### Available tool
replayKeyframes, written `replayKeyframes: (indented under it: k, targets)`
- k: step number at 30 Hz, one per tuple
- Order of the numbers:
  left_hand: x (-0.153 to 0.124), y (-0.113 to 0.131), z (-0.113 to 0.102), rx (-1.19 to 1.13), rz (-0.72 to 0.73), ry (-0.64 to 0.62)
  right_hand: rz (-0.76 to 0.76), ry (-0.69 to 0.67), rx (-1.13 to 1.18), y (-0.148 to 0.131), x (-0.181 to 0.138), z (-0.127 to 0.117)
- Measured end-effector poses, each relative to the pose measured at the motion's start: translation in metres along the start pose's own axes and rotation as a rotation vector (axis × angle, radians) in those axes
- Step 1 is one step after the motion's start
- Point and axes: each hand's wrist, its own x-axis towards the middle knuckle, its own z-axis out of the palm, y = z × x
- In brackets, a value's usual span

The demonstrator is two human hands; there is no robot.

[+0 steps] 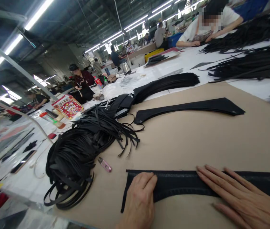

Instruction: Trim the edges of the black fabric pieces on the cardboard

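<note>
A long black fabric piece (180,183) with a curved lower edge lies across the brown board in front of me. My left hand (140,198) is closed, its curled fingers gripping the piece near its left end. Flat on the upper edge, farther right, rests my right hand (242,197) with its fingers stretched out; it covers part of the fabric. The fabric's right end runs out of view. Left of my left hand lies a pair of pink-handled thread snips (104,164).
A large bundle of black strips (77,159) lies at left. Beyond are a stack of curved black pieces (189,106), another thicker stack (165,86), and more strips (249,63). A red box (68,106) stands farther back. A co-worker (208,27) leans over the far table.
</note>
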Motion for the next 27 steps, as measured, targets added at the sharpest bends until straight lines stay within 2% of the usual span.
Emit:
replayKeyframes:
  k: [4,8,11,17,19,22,25,27]
  targets:
    - [-0.005,-0.011,-0.003,0.119,-0.056,0.029,0.018,-0.011,0.006,-0.002,0.001,-0.005]
    - [-0.004,-0.015,-0.004,0.251,0.042,0.013,0.057,-0.091,0.054,-0.004,0.002,-0.015]
    - [-0.005,-0.021,-0.008,0.295,0.069,0.020,0.045,-0.081,0.068,-0.004,0.004,-0.021]
    - [-0.021,-0.056,-0.030,0.411,0.047,0.041,0.044,-0.076,0.070,-0.002,0.003,-0.021]
    - [-0.023,-0.063,-0.037,0.411,-0.030,0.061,0.034,-0.073,0.066,-0.002,0.003,-0.021]
    - [-0.014,-0.061,-0.043,0.220,-0.204,0.110,0.017,-0.048,0.070,-0.004,0.007,-0.024]
    - [0.004,-0.052,-0.044,-0.038,-0.362,0.008,-0.003,-0.028,0.082,-0.006,0.014,-0.036]
    - [0.015,-0.048,-0.045,-0.106,-0.454,-0.058,-0.029,-0.029,0.093,-0.008,0.018,-0.046]
